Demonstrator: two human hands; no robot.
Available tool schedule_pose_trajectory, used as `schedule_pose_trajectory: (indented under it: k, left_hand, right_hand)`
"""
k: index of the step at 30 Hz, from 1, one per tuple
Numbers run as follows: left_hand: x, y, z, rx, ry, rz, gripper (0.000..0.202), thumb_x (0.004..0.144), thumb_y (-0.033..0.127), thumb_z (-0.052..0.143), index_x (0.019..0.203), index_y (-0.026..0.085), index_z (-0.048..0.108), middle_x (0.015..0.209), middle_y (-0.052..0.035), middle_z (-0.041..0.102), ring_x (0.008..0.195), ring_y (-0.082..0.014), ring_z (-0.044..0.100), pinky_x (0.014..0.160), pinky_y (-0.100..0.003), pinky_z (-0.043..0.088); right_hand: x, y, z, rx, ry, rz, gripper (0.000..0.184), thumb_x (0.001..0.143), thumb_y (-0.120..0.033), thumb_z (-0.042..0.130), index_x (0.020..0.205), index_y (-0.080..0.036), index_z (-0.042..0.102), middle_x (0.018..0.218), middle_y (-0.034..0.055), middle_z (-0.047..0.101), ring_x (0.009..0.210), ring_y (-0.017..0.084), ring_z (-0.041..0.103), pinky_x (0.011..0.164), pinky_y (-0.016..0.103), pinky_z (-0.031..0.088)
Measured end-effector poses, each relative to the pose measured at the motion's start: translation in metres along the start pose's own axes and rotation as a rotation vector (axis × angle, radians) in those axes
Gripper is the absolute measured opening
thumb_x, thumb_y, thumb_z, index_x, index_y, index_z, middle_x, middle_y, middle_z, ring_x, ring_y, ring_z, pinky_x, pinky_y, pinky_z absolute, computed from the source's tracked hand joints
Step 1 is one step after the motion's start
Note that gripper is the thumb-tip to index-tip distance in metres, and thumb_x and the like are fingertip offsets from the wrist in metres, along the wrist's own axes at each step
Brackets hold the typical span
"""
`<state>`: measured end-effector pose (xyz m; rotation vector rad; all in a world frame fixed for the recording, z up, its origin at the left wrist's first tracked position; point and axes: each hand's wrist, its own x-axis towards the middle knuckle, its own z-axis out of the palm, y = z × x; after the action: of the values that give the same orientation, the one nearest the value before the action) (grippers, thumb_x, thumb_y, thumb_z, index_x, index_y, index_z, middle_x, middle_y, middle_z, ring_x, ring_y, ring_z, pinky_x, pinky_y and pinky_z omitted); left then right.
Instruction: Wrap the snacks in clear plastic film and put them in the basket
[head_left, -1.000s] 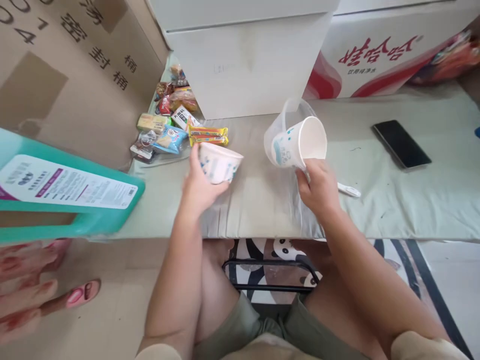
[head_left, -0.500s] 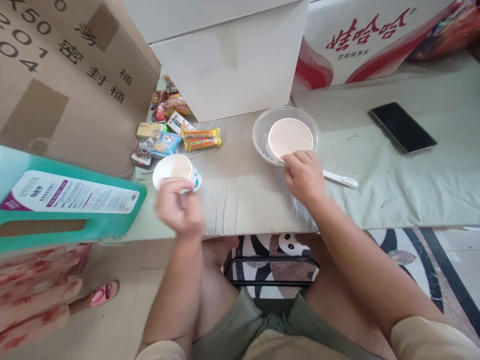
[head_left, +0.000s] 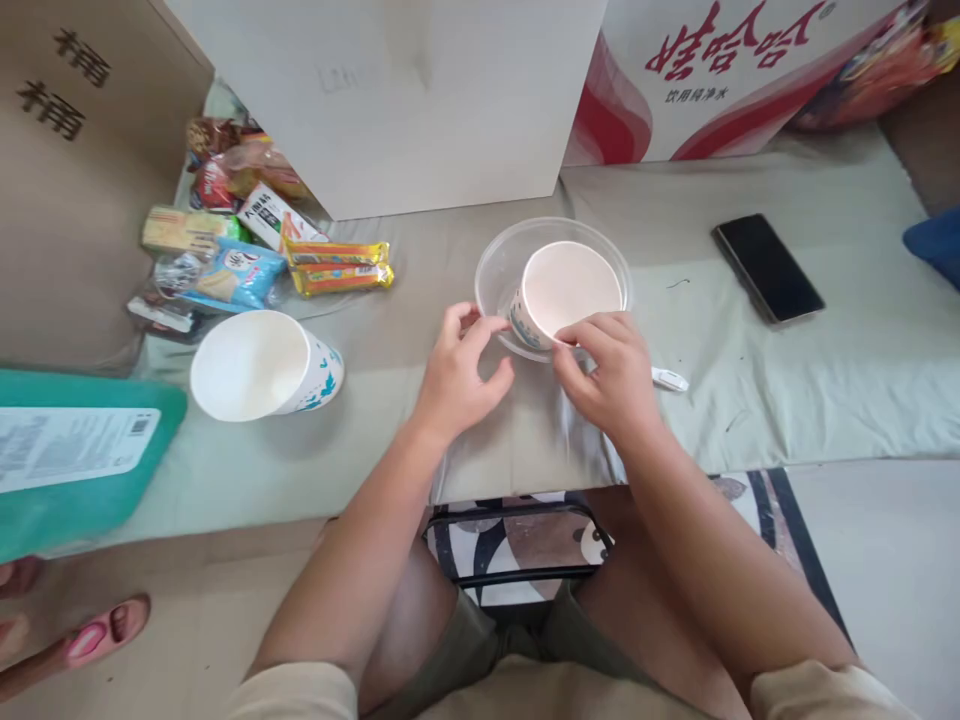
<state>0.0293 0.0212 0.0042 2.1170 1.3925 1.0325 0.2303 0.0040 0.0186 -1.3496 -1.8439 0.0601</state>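
Observation:
A paper cup point(head_left: 571, 290) with a blue-green print on its side leans inside a clear plastic bowl point(head_left: 491, 268); its round top looks pale pink. My right hand point(head_left: 609, 375) pinches the cup's near rim between thumb and fingers. Fingers apart and holding nothing, my left hand point(head_left: 463, 375) is at the bowl's left front edge; whether its fingertips touch the bowl I cannot tell. Off to the left stands another paper cup point(head_left: 251, 365), white with a blue-green print. A white handle point(head_left: 670, 380) pokes out beyond my right hand, its other end hidden.
Packaged snacks point(head_left: 232, 270) lie in a pile at the left, beside a green jug point(head_left: 90, 500) and a brown carton point(head_left: 67, 220). Behind the bowl stand a white box point(head_left: 450, 120) and a red-and-white carton point(head_left: 675, 125). A phone point(head_left: 769, 268) lies at right.
My left hand has moved right, from the left paper cup to the bowl's edge. My right hand stays at the rim of the cup in the bowl. The view has shifted.

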Motion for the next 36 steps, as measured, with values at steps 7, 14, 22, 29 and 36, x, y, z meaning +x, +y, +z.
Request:
schedule_pose_trajectory:
  k: [7, 14, 22, 29, 36]
  left_hand:
    - [0.007, -0.003, 0.005, -0.053, 0.111, 0.012, 0.017, 0.092, 0.019, 0.060, 0.105, 0.022, 0.070, 0.095, -0.0041, 0.070, 0.088, -0.0169, 0.068, 0.084, -0.031, 0.058]
    - [0.004, -0.008, 0.003, -0.021, 0.261, -0.071, 0.016, 0.089, 0.022, 0.065, 0.103, 0.021, 0.072, 0.100, -0.0068, 0.066, 0.096, -0.0193, 0.069, 0.090, -0.035, 0.058]
    - [-0.002, 0.002, 0.016, -0.424, -0.085, -0.041, 0.044, 0.092, 0.032, 0.061, 0.136, 0.026, 0.058, 0.131, -0.0095, 0.066, 0.106, -0.0171, 0.073, 0.092, -0.032, 0.060]
    - [0.007, -0.016, -0.014, -0.537, 0.669, -0.239, 0.029, 0.097, 0.057, 0.055, 0.111, 0.031, 0.056, 0.102, -0.0040, 0.059, 0.091, -0.0151, 0.066, 0.076, -0.032, 0.060]
    - [-0.016, -0.029, -0.048, -0.500, 0.589, -0.240, 0.027, 0.098, 0.060, 0.047, 0.106, 0.035, 0.053, 0.090, -0.0050, 0.057, 0.072, -0.0205, 0.058, 0.059, -0.042, 0.055]
  right_hand:
    - [0.011, 0.021, -0.002, -0.004, 0.383, 0.165, 0.031, 0.108, -0.042, 0.041, 0.101, -0.024, 0.065, 0.090, 0.0061, 0.061, 0.090, 0.023, 0.064, 0.079, 0.040, 0.050]
    - [0.008, 0.027, -0.006, 0.110, 0.588, 0.115, 0.023, 0.109, -0.039, 0.039, 0.109, -0.027, 0.058, 0.095, 0.0047, 0.054, 0.093, 0.022, 0.062, 0.083, 0.043, 0.051]
    - [0.008, 0.003, -0.017, 0.093, 0.545, 0.081, 0.027, 0.107, -0.041, 0.040, 0.109, -0.025, 0.063, 0.099, 0.0090, 0.051, 0.099, 0.027, 0.059, 0.087, 0.050, 0.050]
    - [-0.008, -0.047, -0.015, 0.063, 0.361, -0.242, 0.023, 0.096, -0.018, 0.054, 0.103, -0.035, 0.067, 0.089, 0.0048, 0.058, 0.093, 0.025, 0.059, 0.088, 0.045, 0.047]
    - [-0.021, -0.068, 0.036, 0.068, 0.017, -0.300, 0.025, 0.095, -0.012, 0.059, 0.105, -0.031, 0.072, 0.092, 0.0040, 0.067, 0.097, 0.022, 0.060, 0.085, 0.037, 0.043]
